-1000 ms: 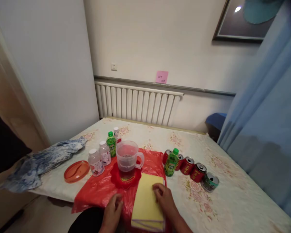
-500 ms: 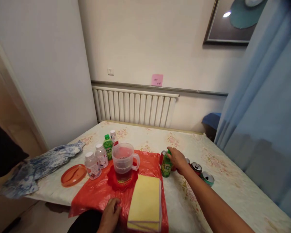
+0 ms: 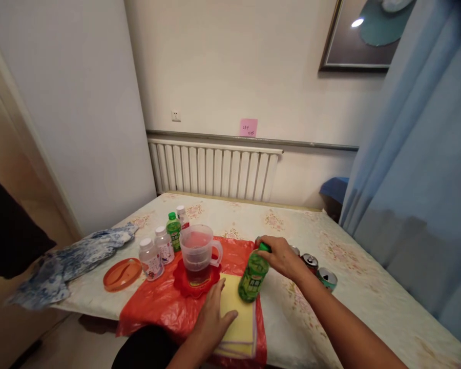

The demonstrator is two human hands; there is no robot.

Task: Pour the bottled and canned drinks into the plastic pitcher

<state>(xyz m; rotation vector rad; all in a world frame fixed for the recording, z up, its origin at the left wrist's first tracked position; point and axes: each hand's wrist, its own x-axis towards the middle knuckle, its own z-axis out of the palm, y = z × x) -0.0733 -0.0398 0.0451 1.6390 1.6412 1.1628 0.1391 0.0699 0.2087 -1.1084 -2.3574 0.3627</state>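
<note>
My right hand (image 3: pixel 278 256) grips a green-capped drink bottle (image 3: pixel 253 277) by its top, and the bottle leans, its base over the folded yellow cloth (image 3: pixel 236 330). Over the left part of that cloth my left hand (image 3: pixel 215 312) is spread with nothing in it; whether it touches the cloth I cannot tell. A clear plastic measuring jug (image 3: pixel 196 248) stands on a red scalloped dish (image 3: pixel 181 284), just beyond my left hand. Under these lies a red plastic sheet (image 3: pixel 153 312).
Left of the jug stand white-capped bottles (image 3: pixel 151 261) and another green bottle (image 3: pixel 173 233), with an orange lid (image 3: pixel 122 275) beside them. Several drink cans, one a green can (image 3: pixel 327 279), stand behind my right forearm. Blue-white fabric (image 3: pixel 77 261) lies at the left edge.
My right hand has brought the green bottle left and nearer, lifting and tilting it. My left hand has moved forward and right from the red sheet to above the yellow cloth, fingers spreading.
</note>
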